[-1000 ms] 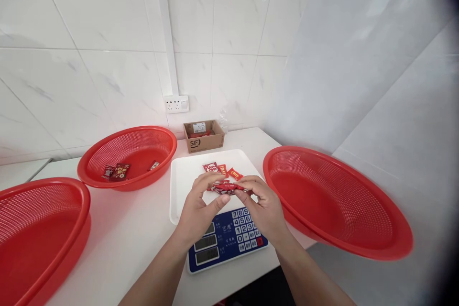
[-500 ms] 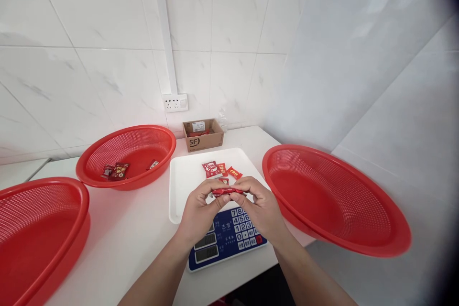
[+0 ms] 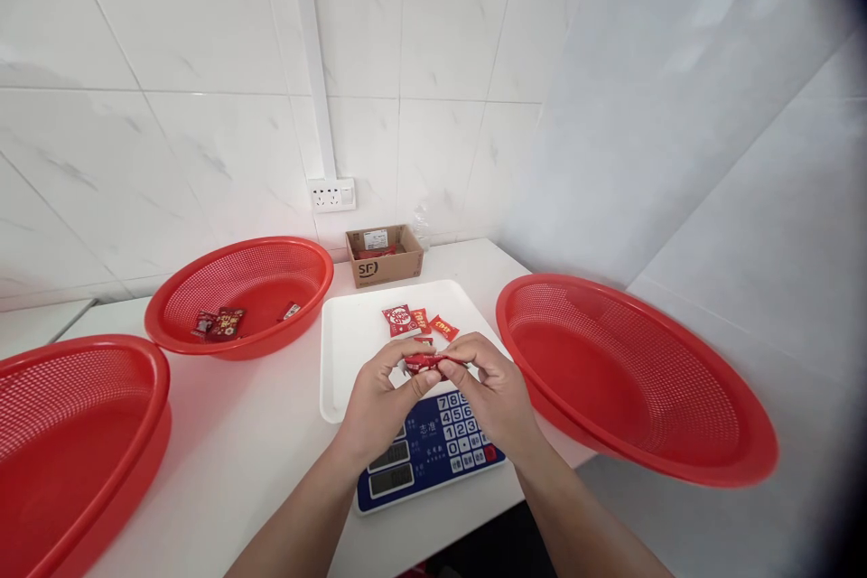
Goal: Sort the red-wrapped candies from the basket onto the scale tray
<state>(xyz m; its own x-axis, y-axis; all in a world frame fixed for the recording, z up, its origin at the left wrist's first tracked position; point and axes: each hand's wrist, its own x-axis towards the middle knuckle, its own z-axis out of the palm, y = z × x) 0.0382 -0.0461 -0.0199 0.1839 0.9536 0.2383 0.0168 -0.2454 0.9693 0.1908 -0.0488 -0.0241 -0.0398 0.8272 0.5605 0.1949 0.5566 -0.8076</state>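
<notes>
A small red snack packet (image 3: 428, 363) is pinched between the thumbs and fingers of both hands, above the near part of the scale's white tray (image 3: 342, 361). My left hand (image 3: 379, 393) is closed on its left end, and my right hand (image 3: 493, 388) on its right end. Just beyond my fingers, several red packets lie on the tray: a larger one with white lettering (image 3: 400, 320) and a smaller one with yellow lettering (image 3: 444, 328) among them. The scale's blue keypad panel (image 3: 430, 452) shows below my hands, partly covered by them.
Red perforated baskets stand around the scale: one at the right (image 3: 637, 370), one at the near left (image 3: 81, 433), and one at the back left (image 3: 271, 339) with several packets inside. A cardboard box (image 3: 389, 268) holding red items sits behind the tray, near the wall socket (image 3: 331, 195).
The packet has turned slightly between my fingers, so more of its face shows. My hands have stayed nearly in place, and the packets on the tray lie as before.
</notes>
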